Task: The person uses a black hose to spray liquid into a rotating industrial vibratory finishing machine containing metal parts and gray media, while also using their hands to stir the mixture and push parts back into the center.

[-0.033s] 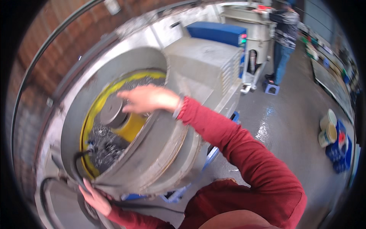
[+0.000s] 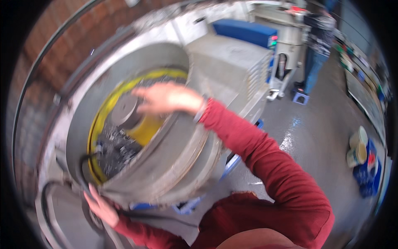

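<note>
A large round grey metal tub (image 2: 163, 189) with a yellow lining (image 2: 96, 124) holds a mass of small shiny dark metal pieces (image 2: 114, 151). A yellow centre post with a grey round cap (image 2: 125, 111) rises in it. Over the tub, beside the cap, hovers my right hand (image 2: 168, 98), blurred, fingers stretched out and holding nothing visible. My left hand (image 2: 103, 207) rests by the near left rim, its visible fingers extended. A black hose (image 2: 80, 168) bends over the rim into the tub and runs down against this hand; its contact with the palm is hidden.
A sloped grey metal housing with a blue box (image 2: 244, 32) adjoins the tub. Another person (image 2: 317, 45) stands beside a tall grey machine (image 2: 286, 37) at the back. Pale buckets (image 2: 356, 155) and a blue crate (image 2: 369, 176) stand right on the wet floor (image 2: 298, 166).
The whole view has shifted slightly, so the machine sits a little farther right. My right hand remains over the tub and my left hand by the rim.
</note>
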`<state>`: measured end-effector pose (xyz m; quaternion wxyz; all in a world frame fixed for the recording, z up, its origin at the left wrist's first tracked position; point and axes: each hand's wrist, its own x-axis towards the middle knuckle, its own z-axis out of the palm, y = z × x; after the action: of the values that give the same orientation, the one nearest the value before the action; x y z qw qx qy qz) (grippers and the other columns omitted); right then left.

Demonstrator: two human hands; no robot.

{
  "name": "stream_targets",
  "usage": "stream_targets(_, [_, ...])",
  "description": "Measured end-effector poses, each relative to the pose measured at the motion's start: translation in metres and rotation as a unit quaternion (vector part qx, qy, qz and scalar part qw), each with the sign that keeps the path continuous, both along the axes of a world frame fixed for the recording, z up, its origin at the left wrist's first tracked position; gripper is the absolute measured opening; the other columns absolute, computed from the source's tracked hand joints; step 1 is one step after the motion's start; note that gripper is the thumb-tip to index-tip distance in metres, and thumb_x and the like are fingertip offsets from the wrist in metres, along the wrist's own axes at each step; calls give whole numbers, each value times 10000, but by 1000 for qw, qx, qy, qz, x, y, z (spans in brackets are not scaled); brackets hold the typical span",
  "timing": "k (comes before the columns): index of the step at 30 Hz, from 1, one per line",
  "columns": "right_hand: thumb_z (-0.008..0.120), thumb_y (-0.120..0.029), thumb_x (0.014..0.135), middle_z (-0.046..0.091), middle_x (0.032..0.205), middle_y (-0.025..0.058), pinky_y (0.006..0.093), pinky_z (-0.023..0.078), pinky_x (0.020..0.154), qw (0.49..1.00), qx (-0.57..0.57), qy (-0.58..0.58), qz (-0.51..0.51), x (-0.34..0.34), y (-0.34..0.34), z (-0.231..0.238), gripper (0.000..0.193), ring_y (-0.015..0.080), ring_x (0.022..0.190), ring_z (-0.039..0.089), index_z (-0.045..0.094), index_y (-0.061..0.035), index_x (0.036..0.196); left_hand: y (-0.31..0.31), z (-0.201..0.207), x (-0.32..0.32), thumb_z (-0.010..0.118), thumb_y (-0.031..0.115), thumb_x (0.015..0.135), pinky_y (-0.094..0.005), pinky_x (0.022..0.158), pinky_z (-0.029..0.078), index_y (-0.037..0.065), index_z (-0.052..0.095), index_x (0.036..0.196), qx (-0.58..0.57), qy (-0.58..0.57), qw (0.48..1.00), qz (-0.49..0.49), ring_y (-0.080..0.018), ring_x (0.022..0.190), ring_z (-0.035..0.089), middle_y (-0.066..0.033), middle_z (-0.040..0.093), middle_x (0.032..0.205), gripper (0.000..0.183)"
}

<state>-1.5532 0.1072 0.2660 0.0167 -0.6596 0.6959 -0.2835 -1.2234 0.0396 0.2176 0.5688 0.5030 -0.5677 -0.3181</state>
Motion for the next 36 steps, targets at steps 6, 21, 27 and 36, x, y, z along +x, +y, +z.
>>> stream_targets(6, [557, -327, 895, 648, 976, 192, 354, 478, 826, 998, -55, -12, 42, 3, -2, 16, 575, 255, 906, 641, 412, -30, 1365, 17, 13, -9, 475, 391, 968, -243, 329, 233, 73, 528, 1118, -6, 10, 1000, 17, -60, 343, 262, 49, 287, 465, 355])
stream_targets(21, [585, -359, 866, 658, 844, 207, 434, 491, 693, 985, -170, 32, 23, -14, -4, 5, 595, 360, 801, 644, 439, -17, 1330, 5, 11, -16, 394, 422, 995, -257, 295, 271, 106, 499, 977, -24, 35, 999, -30, -96, 293, 287, 11, 310, 430, 333])
stream_targets(27, [659, -243, 850, 664, 841, 161, 332, 473, 621, 959, -249, -129, 35, -15, -3, 3, 648, 217, 655, 607, 376, -10, 1384, 10, 13, -19, 411, 404, 989, -262, 286, 261, 95, 491, 941, -26, 54, 998, -31, -100, 279, 278, 6, 315, 414, 323])
stream_targets(36, [591, -207, 927, 586, 799, 31, 238, 425, 609, 936, -252, -245, 29, -11, -4, 6, 606, 79, 681, 499, 309, -51, 1439, 7, 13, -15, 397, 430, 989, -252, 303, 281, 103, 503, 975, -8, 41, 999, -21, -94, 301, 291, 8, 313, 439, 344])
